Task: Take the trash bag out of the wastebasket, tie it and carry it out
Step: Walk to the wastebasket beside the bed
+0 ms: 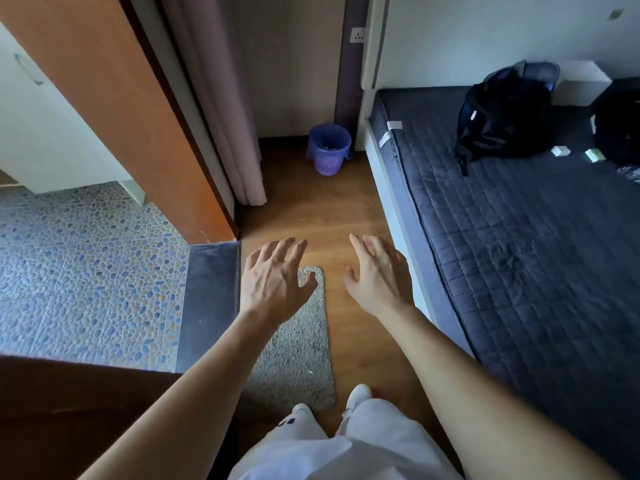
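1. Far to the left of my left hand I see a pebble-patterned tile floor (86, 265), with a white cabinet (45, 126) beyond it and an orange-brown door panel (138, 116) standing between that floor and the hands.
2. My left hand (273, 278) is stretched out palm down, fingers spread and slack, gripping nothing. Beneath and just behind it lies a grey mat (298, 348) on the wooden floor (353, 209).
3. Ahead of both hands and well apart from them, between their two lines of reach, stands the purple wastebasket (329, 150), upright in the corner by the wall. The trash bag (327, 135) lines it, its edge folded over the rim; something pale sits inside, too small for me to make out.
4. My right hand (379, 275) is also held forward, palm down, fingers loose and empty, just beside the left without touching it.
5. To the right of my right hand runs a bed with a dark quilted cover (519, 237); a black backpack (502, 116) rests on its far end.
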